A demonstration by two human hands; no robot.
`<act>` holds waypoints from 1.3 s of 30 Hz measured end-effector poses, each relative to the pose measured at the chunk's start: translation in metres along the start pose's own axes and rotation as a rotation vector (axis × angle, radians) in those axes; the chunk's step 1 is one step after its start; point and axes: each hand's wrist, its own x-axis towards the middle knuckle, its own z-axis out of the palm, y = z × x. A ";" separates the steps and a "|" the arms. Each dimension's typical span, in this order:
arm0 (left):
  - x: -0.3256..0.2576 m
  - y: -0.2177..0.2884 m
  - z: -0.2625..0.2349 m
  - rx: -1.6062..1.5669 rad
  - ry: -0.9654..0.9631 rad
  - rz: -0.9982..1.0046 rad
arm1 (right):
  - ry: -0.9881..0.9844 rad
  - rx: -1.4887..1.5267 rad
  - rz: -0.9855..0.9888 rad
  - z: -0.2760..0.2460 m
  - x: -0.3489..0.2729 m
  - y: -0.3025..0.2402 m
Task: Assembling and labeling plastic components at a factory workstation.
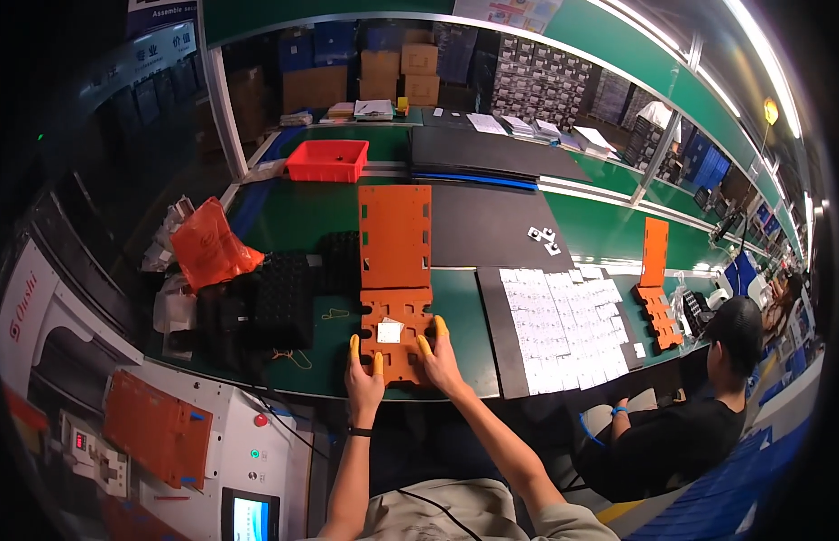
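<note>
An orange hinged fixture point(395, 236) stands in front of me on the green bench, its perforated lid swung up and away. Its lower plate has cut-outs along the edges, and a few small white square pieces point(389, 332) lie on it, partly overlapping. My left hand point(365, 386) grips the plate's left edge, thumb on top and index finger at the side. At the right edge my right hand point(440, 361) holds the plate in the same way. Yellow finger cots cover thumb and index finger of both hands.
On the right, white sheets of small parts point(563, 320) lie on a black board. Left are a black ribbed tray point(288, 298) and an orange bag point(212, 242). A red bin point(327, 160) sits behind. A seated co-worker point(690, 406) is beside another orange fixture point(655, 270); a machine point(230, 424) stands lower left.
</note>
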 end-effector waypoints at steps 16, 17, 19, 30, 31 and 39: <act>-0.009 -0.008 0.002 -0.034 -0.022 0.037 | -0.020 0.095 0.021 0.004 -0.003 0.013; -0.008 -0.007 0.002 -0.032 -0.021 0.035 | -0.019 0.109 0.024 0.004 -0.003 0.014; -0.008 -0.004 0.001 0.005 -0.002 0.073 | -0.029 0.125 0.032 0.005 -0.003 0.013; 0.002 0.006 -0.006 -0.051 -0.070 -0.005 | -0.073 0.040 0.119 -0.004 0.026 0.006; 0.005 0.006 -0.006 -0.085 -0.100 -0.079 | -0.033 -0.085 0.052 -0.001 0.029 0.004; 0.030 -0.008 -0.014 0.103 -0.084 -0.018 | 0.048 -0.399 -0.279 0.020 0.045 -0.037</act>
